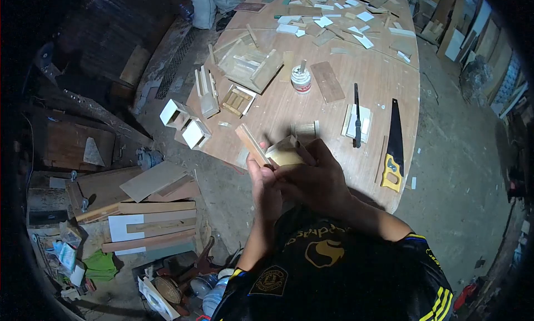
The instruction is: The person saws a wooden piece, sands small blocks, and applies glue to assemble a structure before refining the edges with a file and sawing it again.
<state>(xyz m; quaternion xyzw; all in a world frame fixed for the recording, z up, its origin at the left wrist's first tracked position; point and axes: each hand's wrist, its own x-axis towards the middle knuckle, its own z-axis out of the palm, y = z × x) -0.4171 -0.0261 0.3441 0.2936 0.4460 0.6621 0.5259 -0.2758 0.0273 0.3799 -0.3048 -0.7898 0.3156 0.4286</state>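
In front of my chest, over the near edge of the table, my left hand (263,182) is closed around the lower end of a reddish-brown wooden strip (250,143). The strip slants up and to the left. My right hand (317,176) grips a small pale wooden box-like piece (285,156), pressed close against the strip's side. Fingers of both hands meet where the two pieces come together, and the right hand hides part of the box-like piece. Just beyond it on the table lies another small wooden piece (305,129).
A glue jar (301,80) with a stick stands mid-table beside a brown board (327,82). Small wooden assemblies (250,65) sit to the left. A yellow-handled handsaw (394,148) and a dark clamp-like tool (357,118) lie right. Offcuts (325,21) cover the far end.
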